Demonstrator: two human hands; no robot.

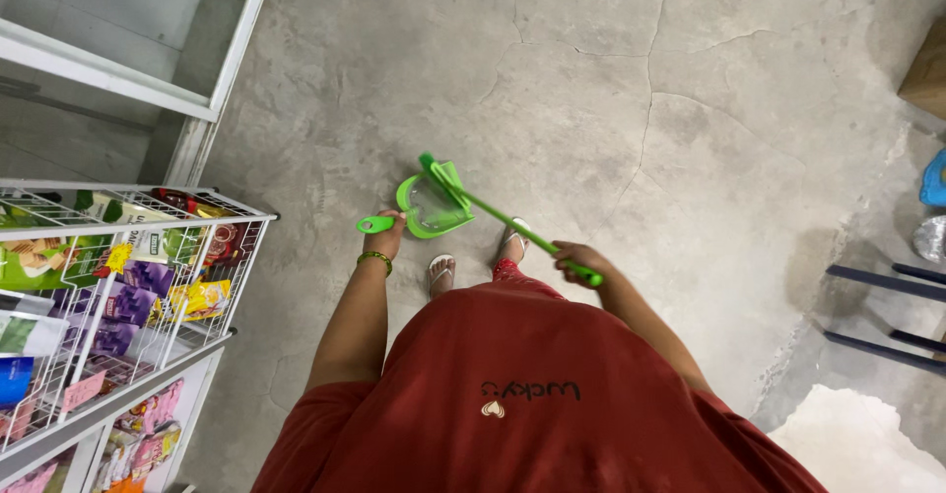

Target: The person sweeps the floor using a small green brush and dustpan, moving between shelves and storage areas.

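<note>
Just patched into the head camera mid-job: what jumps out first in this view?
The bright green dustpan, centre frame above the cracked grey concrete floor, held by its handle in the left hand. The right hand grips a matching green brush whose head sits in the pan. At the left edge stands a white wire rack packed with colourful snack packets.

Loose rust-red short-sleeved cotton garment (522, 404); thin green-and-gold bangle (374, 259) just behind left hand (386, 234); pale flat sandals (441, 272).
</note>
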